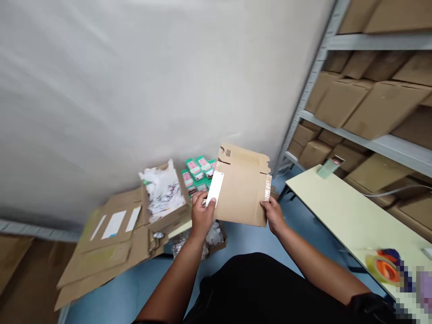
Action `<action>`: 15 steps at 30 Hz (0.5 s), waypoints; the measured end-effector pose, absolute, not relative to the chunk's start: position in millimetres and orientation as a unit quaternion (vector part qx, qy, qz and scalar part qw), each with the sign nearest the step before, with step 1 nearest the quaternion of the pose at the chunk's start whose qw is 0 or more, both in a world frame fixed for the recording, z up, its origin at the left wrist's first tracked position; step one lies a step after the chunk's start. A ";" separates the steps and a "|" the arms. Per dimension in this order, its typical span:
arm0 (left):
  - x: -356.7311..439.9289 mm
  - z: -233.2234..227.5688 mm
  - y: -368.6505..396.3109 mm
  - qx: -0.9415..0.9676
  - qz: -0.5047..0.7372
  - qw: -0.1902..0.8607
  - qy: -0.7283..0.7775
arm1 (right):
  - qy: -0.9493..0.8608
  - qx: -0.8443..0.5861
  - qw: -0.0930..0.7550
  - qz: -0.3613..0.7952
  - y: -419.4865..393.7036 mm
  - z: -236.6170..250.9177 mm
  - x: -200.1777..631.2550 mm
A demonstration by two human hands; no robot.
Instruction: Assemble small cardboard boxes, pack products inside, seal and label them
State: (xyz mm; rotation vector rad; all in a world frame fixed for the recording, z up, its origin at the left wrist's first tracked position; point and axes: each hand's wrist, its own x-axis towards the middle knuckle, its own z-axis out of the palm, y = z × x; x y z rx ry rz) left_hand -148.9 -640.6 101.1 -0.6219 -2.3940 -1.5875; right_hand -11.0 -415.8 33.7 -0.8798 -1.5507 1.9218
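Note:
A flattened cardboard box point(241, 191) hangs in the air before me, held by its two sides. My left hand point(202, 213) is closed on its left edge, the thumb lying by a white label point(215, 189). On the opposite edge, near the bottom corner, my right hand point(274, 215) grips it with the thumb on top. Notches and a flap show along the upper end, and shiny tape runs down the right edge. Just behind the left hand, several green-and-pink packets point(195, 168) lie grouped; the cardboard covers some of them.
Left of the packets stands an open carton point(168, 216) full of white papers. Flat cardboard sheets point(101, 252) are stacked farther left. A pale table point(340, 198) at right bears a small green box point(330, 166) and a tape dispenser point(386, 267). Shelves point(371, 135) hold several cartons.

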 end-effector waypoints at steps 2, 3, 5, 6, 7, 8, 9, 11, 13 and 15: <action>-140.8 94.8 -594.2 -0.241 -0.534 0.021 -0.810 | -0.561 -0.367 0.261 0.695 -381.0 22.7 14.0; -137.0 92.1 -573.6 -0.257 -0.534 -0.023 -0.805 | -0.555 -0.387 0.259 0.690 -366.3 17.0 25.0; -131.0 87.6 -537.3 -0.288 -0.535 -0.096 -0.789 | -0.546 -0.426 0.251 0.676 -342.5 5.6 43.5; -129.2 85.8 -521.1 -0.303 -0.535 -0.117 -0.780 | -0.543 -0.442 0.246 0.670 -333.0 0.0 51.0; -128.3 84.3 -505.8 -0.320 -0.535 -0.130 -0.771 | -0.542 -0.455 0.239 0.665 -324.9 -5.5 57.3; -128.4 82.9 -490.9 -0.339 -0.534 -0.138 -0.762 | -0.540 -0.466 0.228 0.662 -317.9 -10.9 62.6; -129.6 81.6 -476.2 -0.359 -0.531 -0.141 -0.754 | -0.539 -0.476 0.216 0.661 -311.6 -16.2 67.1; -134.3 78.2 -445.8 -0.406 -0.521 -0.145 -0.737 | -0.533 -0.497 0.199 0.656 -299.6 -26.3 74.3; -141.7 73.2 -413.7 -0.457 -0.503 -0.153 -0.717 | -0.517 -0.531 0.203 0.640 -286.5 -35.0 80.5; -150.8 66.6 -380.3 -0.510 -0.483 -0.168 -0.692 | -0.498 -0.566 0.216 0.621 -271.5 -41.0 86.7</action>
